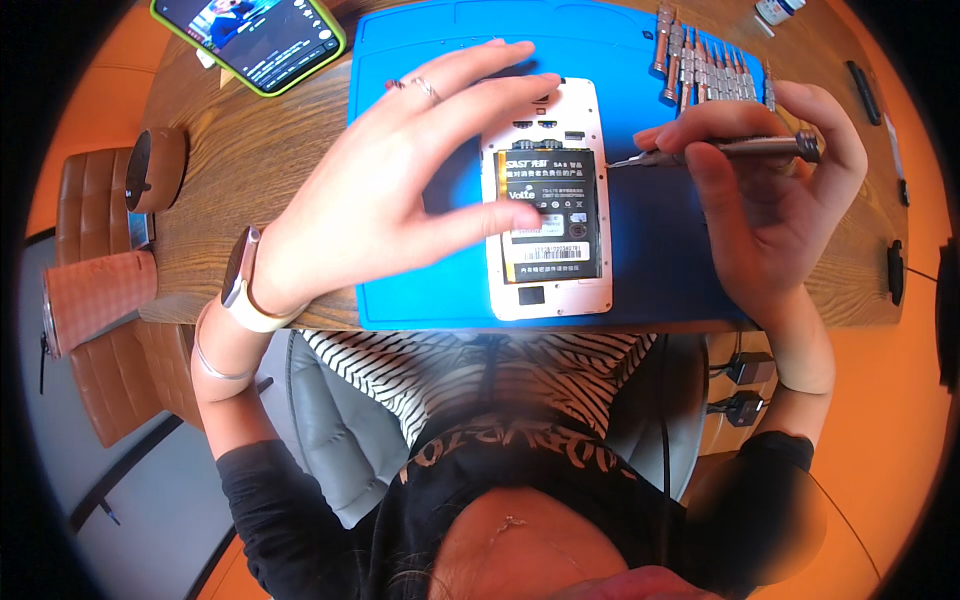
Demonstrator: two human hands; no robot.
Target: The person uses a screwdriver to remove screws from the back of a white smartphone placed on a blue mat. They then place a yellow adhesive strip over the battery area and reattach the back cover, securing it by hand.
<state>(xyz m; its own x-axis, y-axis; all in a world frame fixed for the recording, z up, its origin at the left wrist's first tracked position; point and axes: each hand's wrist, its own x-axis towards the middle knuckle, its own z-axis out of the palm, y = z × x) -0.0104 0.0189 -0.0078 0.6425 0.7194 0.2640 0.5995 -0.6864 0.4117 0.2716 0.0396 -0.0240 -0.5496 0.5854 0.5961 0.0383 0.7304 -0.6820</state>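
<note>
An opened white mobile phone [546,300] lies back up on a blue work mat [420,300], its black battery [551,187] and screw holes exposed. My left hand [405,172] spreads over its left side, the thumb resting on the battery and a forefinger at the upper edge. In my right hand [780,172] a slim precision screwdriver [757,148] lies almost level, gripped between thumb and fingers. Its tip meets the phone's right edge beside the battery; whether it sits in a screw cannot be made out.
Several precision screwdrivers [705,67] stand in a row at the mat's upper right. A lit smartphone in a green case [337,41] is at the upper left. On the wooden table [247,165] are a round brown container [156,169] and a small white bottle [780,9].
</note>
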